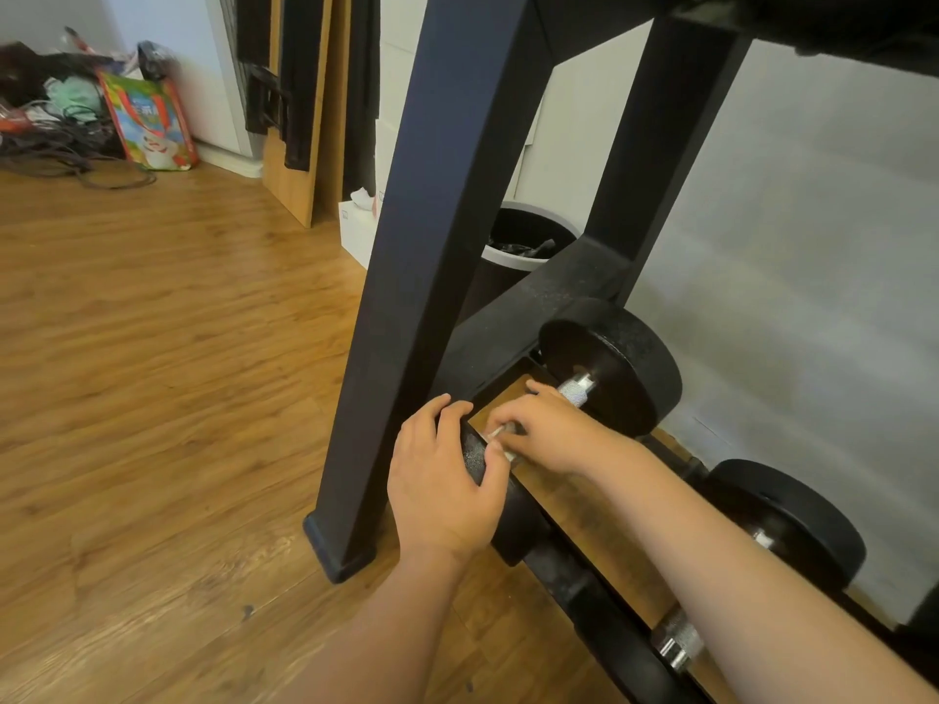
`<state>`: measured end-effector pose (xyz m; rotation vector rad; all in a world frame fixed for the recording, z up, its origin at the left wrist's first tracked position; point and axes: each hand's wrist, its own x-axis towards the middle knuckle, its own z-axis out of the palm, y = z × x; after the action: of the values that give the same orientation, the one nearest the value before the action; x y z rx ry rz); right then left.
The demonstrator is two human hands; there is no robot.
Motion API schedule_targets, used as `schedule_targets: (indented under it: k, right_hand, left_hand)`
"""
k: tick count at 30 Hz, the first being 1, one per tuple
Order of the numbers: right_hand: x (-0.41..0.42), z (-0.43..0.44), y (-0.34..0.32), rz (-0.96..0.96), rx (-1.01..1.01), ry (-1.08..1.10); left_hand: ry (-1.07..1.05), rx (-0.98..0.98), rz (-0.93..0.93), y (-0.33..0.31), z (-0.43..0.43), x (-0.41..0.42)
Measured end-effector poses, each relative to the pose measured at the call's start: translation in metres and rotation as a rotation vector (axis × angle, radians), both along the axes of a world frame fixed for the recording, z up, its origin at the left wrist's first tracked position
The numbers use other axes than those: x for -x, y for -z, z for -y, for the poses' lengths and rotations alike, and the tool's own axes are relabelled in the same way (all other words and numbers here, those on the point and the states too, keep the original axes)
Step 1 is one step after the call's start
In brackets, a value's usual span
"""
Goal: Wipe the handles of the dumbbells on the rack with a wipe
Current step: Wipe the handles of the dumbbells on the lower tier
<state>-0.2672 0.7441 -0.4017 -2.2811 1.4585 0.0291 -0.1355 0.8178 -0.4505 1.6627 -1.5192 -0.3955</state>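
Best to run the wipe (pixel 495 433) along the whole knurled handle (pixel 575 392), twisting round it, not just dabbing. Steadying with the left hand (pixel 447 480), fingers curled over the near head of the dumbbell (pixel 612 368); working with the right hand (pixel 546 429), closed round the handle, pinching the wipe against it. All low down, on the bottom rail of the rack (pixel 437 246), by its front leg

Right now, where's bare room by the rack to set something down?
Wood floor left of the rack leg: bare. Shelf board between the end dumbbell and the next dumbbell: narrow free strip. Crowded: left hand, right hand and wipe on the end dumbbell; cables, bag in the corner.
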Motion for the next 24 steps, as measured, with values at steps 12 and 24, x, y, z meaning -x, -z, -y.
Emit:
schedule_targets:
  k: [12, 24]
  right_hand:
    - [-0.002, 0.026, -0.018, -0.344, -0.116, -0.17]
    - [-0.008, 0.017, -0.023, -0.239, -0.14, -0.093]
  left_hand:
    - [-0.003, 0.036, 0.008, 0.001, 0.0, 0.0]
    - [-0.005, 0.029, 0.023, 0.003, 0.0, -0.001]
